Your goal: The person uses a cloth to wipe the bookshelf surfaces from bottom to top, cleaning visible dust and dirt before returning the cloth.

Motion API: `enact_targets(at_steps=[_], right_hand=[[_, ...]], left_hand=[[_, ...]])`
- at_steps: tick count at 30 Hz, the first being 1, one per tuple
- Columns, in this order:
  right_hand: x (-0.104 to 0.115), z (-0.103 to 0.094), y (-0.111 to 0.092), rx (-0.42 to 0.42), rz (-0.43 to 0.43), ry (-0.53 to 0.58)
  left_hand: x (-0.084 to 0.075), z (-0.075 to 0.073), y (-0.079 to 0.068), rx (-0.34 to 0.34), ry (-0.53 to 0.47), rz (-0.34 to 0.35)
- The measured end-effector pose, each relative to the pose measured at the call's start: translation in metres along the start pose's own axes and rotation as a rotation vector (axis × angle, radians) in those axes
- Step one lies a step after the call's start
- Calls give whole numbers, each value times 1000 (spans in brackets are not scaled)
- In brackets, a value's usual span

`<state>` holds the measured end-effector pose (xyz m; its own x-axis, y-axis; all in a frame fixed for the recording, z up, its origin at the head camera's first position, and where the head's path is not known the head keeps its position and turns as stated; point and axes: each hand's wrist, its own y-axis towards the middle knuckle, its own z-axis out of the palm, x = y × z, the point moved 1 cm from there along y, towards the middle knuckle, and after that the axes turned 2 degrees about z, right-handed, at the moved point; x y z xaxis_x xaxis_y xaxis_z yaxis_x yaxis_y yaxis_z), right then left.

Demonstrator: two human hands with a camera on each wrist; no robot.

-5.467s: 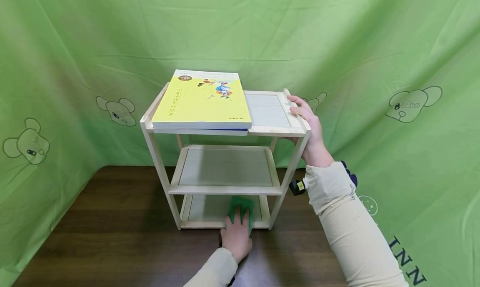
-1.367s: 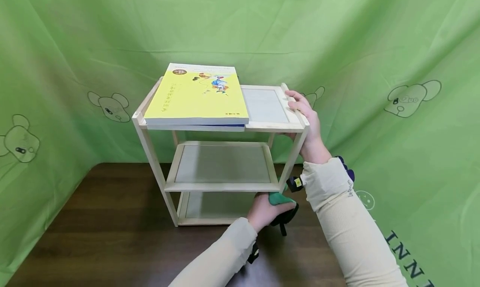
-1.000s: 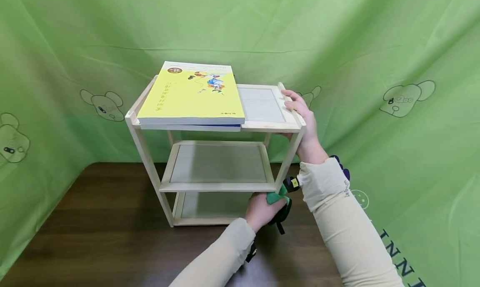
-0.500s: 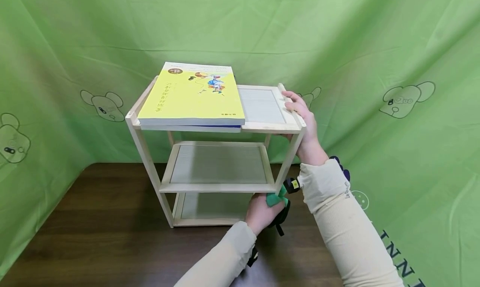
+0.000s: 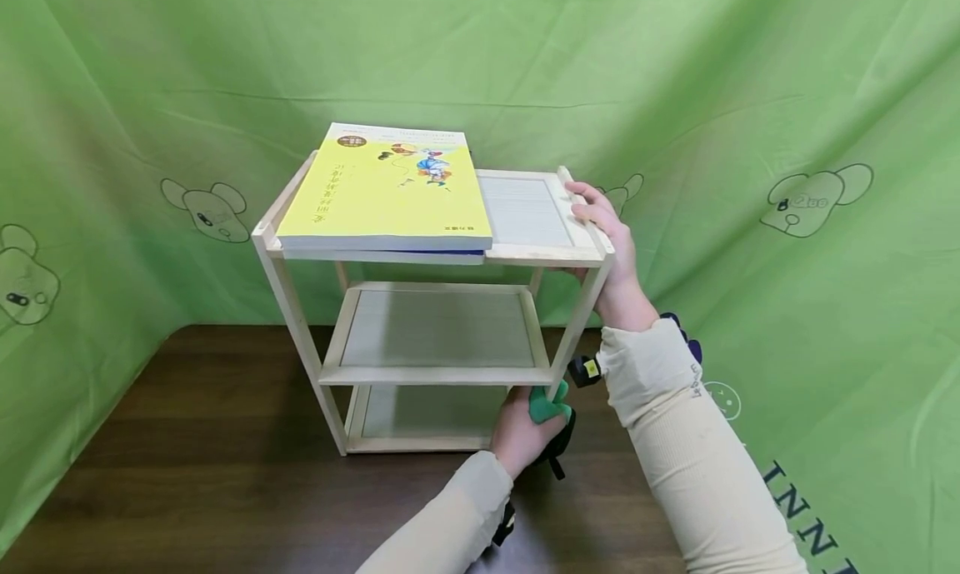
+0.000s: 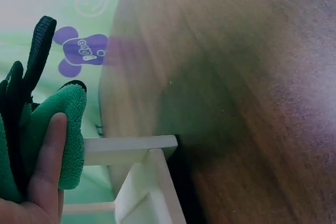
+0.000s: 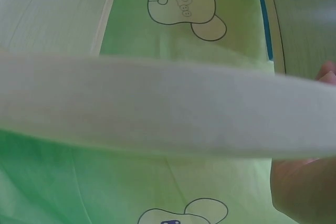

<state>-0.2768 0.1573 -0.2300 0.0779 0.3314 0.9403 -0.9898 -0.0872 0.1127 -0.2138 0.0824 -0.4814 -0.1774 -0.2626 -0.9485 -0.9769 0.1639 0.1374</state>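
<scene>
1. the step in hand looks like wiping down a small shelf [image 5: 442, 328], and the part being worked seems to be its front leg [image 5: 581, 316] on the right of centre.
2. the green cloth [image 5: 546, 407] is low in the frame, right of centre, pressed against that leg just below the middle tier; in the left wrist view the foot of the leg sticks out past it.
3. the left hand [image 5: 519, 432], bottom centre-right, has its fingers clasped on the cloth. a black strap [image 6: 41, 45] shows beside it; i can't tell if it belongs to the cloth.
4. the right hand [image 5: 618, 253], right of centre, has its fingers hooked over the top tier's side rail [image 5: 588, 216], apparently steadying the shelf.
5. a yellow book [image 5: 386, 187] lies on another book [image 5: 382, 257] at upper centre-left; neither hand touches them. the shelf stands on the brown worktop [image 5: 187, 441].
6. the next move probably calls for sliding the cloth along the leg towards its foot, with the right hand's hold kept firm: a sideways tug could shift the shelf or the books.
</scene>
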Motion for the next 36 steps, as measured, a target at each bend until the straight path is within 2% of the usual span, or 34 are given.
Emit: enact_targets(at_steps=[6, 12, 18, 25, 36], right_hand=[[-1, 1, 0, 4, -7, 12], [-1, 2, 0, 0, -3, 12], [0, 1, -1, -1, -4, -6], [-1, 2, 0, -9, -1, -14], [1, 1, -1, 4, -12, -2]], left_hand=[[7, 1, -1, 4, -30, -9], [19, 5, -4, -19, 24, -5], [28, 6, -5, 1, 16, -23], [42, 8, -8, 23, 51, -61], [37, 8, -8, 14, 59, -88]])
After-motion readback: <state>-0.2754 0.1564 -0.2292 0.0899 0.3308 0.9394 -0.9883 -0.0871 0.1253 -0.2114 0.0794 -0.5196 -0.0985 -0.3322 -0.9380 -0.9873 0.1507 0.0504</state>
